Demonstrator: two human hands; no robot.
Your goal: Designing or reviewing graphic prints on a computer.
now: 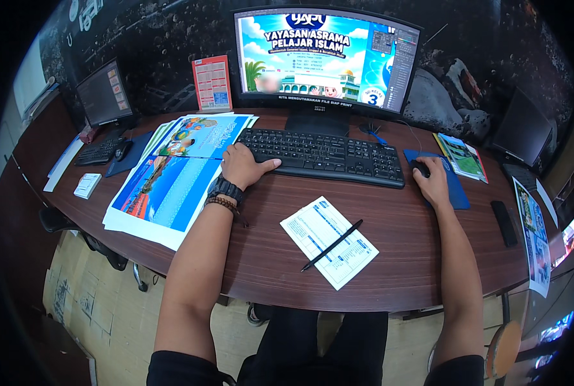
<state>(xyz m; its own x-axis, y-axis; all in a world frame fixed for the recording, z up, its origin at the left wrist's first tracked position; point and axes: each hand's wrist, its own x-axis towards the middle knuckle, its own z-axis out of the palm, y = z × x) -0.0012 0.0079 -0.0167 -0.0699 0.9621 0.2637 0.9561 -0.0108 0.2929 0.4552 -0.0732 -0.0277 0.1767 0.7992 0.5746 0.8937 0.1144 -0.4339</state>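
My left hand [242,168] rests at the left end of a black keyboard [328,153], thumb stretched out along its front edge and fingers over the left keys. A black watch and brown bead bracelets circle that wrist. On the right, my right hand [433,183] is curled over a black mouse [420,169], mostly hidden under it, on a blue mouse pad [458,193]. Behind the keyboard a curved monitor [325,61] displays a colourful cartoon design with a mosque. Between my forearms lies a white printed form [305,225], with a black pen [330,247] slanting across it.
Large colour prints [177,174] are stacked beside my left forearm. A red desk calendar [212,83] stands behind them. Further left are a white card stack [88,185] and a second monitor [107,96]. Leaflets [464,157] and a dark slim device [503,223] lie at right.
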